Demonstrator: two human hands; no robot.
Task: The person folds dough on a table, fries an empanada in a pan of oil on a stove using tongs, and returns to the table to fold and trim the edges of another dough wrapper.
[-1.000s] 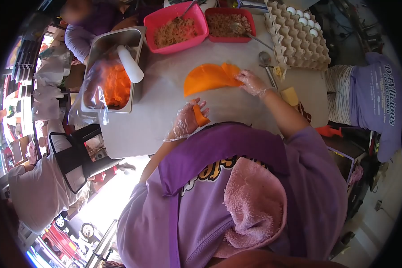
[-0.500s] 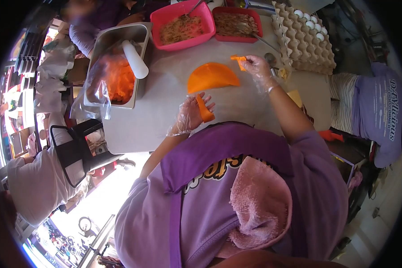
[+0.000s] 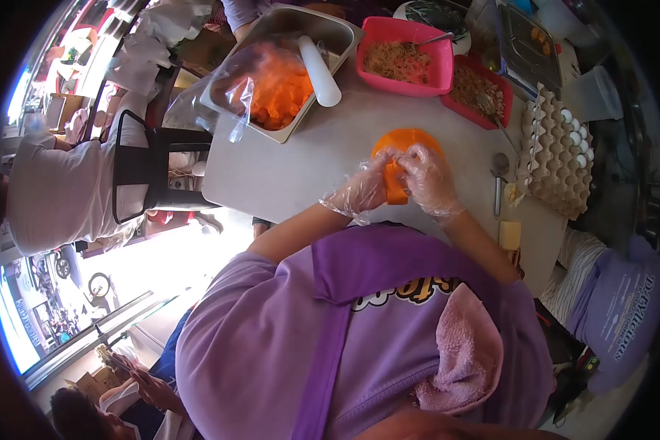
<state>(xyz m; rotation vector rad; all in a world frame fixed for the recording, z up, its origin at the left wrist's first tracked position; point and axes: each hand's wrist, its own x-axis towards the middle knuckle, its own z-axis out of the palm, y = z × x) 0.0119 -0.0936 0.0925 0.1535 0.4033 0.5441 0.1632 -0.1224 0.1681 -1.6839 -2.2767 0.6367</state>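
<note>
My left hand and my right hand, both in clear plastic gloves, meet above the table. Their fingers are closed together on a strip of orange dough, which hangs down between them. Just behind the fingers lies a flat, round-edged sheet of orange dough, partly hidden by the hands. A steel pan to the left holds lumps of orange dough under clear plastic, with a white rolling pin lying across its edge.
Pink tubs of shredded and chopped filling stand at the back, a red one beside them. On the right are an egg tray with several white eggs, a metal tool and a yellow block. Other people are around the table.
My hands were apart, each with a piece of orange dough. They have come together in front of the sheet. The view has turned, shifting the table's things to the right.
</note>
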